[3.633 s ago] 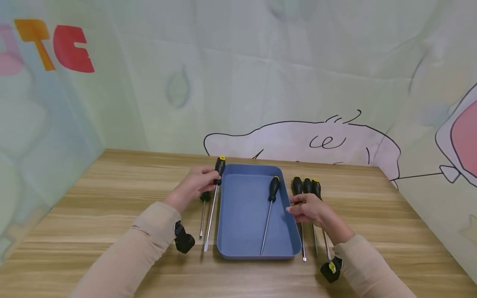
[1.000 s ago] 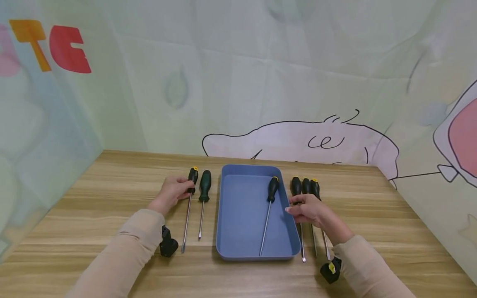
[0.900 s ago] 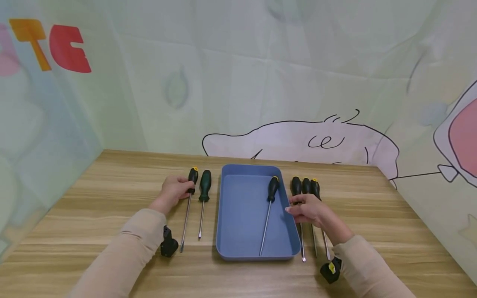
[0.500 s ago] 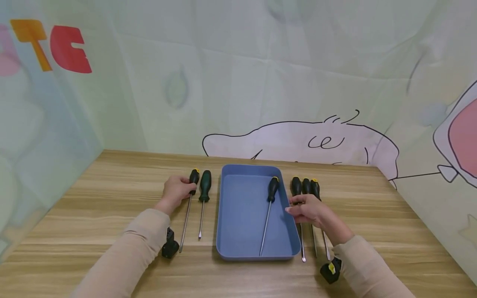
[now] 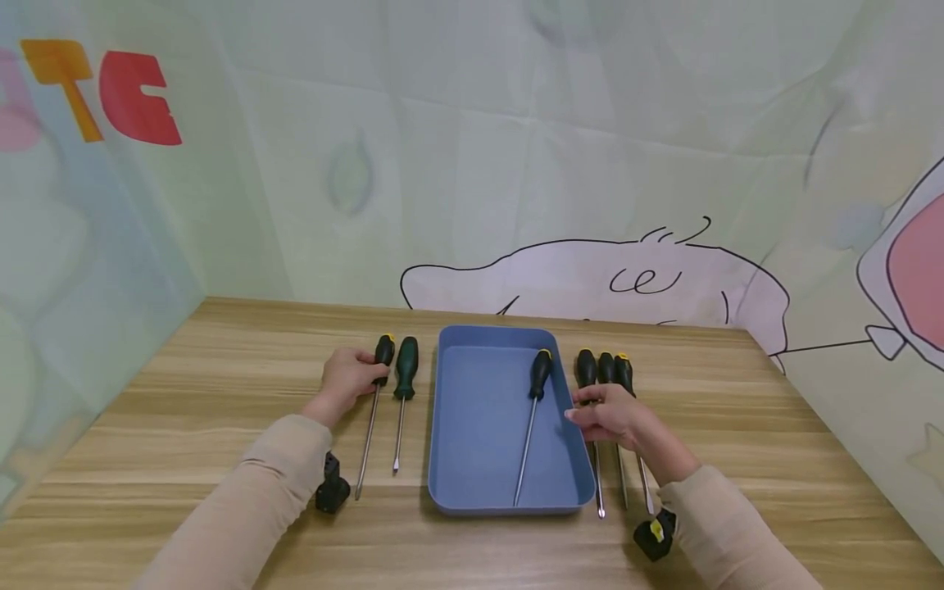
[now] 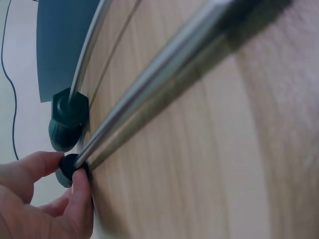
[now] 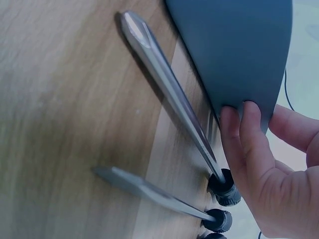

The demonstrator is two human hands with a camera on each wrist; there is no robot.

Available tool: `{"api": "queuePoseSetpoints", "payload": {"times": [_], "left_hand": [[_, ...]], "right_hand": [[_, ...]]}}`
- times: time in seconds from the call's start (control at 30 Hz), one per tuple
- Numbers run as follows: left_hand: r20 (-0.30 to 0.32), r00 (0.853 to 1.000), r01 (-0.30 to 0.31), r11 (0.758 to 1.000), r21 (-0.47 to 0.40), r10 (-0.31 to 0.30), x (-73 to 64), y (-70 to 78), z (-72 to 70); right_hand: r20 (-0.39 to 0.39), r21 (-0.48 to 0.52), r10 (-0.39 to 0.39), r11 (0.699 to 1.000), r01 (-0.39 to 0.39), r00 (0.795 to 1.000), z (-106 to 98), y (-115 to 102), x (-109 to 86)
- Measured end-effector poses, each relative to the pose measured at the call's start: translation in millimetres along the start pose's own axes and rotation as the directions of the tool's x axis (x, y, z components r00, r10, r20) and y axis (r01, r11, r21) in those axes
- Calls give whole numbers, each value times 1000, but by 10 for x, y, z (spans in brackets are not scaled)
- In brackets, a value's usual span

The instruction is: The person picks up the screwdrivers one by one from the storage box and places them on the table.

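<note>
My left hand point(image 5: 347, 381) pinches the handle of a black screwdriver point(image 5: 383, 351) with a yellow end, left of the tray. In the left wrist view, thumb and fingers point(image 6: 82, 196) meet around its collar, and its shank runs close over the table. Just to its right lies a screwdriver with a dark green handle point(image 5: 406, 365). The blue tray point(image 5: 472, 329) stands in the middle, holding one black screwdriver point(image 5: 542, 375). At its right wall is my right hand point(image 5: 612, 414); in the right wrist view two fingers point(image 7: 251, 127) press the outside and the thumb reaches the rim.
Three black-handled screwdrivers point(image 5: 587, 365) lie side by side right of the tray, partly under my right hand. A printed cloth wall point(image 5: 472, 164) rises behind the wooden table point(image 5: 243, 360).
From over the tray's left rim, my left hand has brought the black screwdriver left and down, past the green-handled one, which is now uncovered. Lately it has shifted only slightly. The right hand stays put.
</note>
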State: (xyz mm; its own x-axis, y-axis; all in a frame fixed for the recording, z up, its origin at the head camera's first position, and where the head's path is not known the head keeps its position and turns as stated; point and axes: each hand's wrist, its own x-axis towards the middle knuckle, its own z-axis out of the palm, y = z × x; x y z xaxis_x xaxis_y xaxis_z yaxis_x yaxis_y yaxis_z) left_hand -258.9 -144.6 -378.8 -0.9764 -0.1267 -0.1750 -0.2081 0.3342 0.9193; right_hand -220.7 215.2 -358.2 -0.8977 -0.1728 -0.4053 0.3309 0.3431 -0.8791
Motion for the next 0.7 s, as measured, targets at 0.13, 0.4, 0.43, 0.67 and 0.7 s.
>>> {"api": "queuePoseSetpoints", "payload": {"times": [0.13, 0.4, 0.43, 0.67, 0.7], "left_hand": [[17, 1000, 5, 1000, 2, -5, -14, 4, -20], [58, 998, -21, 1000, 2, 20, -61, 18, -103], [65, 998, -27, 1000, 7, 26, -69, 22, -114], [112, 993, -38, 999, 38, 33, -108, 57, -159], [115, 993, -40, 999, 37, 35, -115, 64, -162]], "right_hand": [[0, 1, 1, 1000, -1, 1000, -1, -4, -2], [-3, -5, 1, 1000, -1, 1000, -1, -8, -1], [-3, -6, 0, 1000, 0, 1000, -1, -7, 0], [2, 3, 3, 1000, -3, 1000, -1, -4, 2], [2, 5, 5, 1000, -5, 1000, 1, -4, 1]]}}
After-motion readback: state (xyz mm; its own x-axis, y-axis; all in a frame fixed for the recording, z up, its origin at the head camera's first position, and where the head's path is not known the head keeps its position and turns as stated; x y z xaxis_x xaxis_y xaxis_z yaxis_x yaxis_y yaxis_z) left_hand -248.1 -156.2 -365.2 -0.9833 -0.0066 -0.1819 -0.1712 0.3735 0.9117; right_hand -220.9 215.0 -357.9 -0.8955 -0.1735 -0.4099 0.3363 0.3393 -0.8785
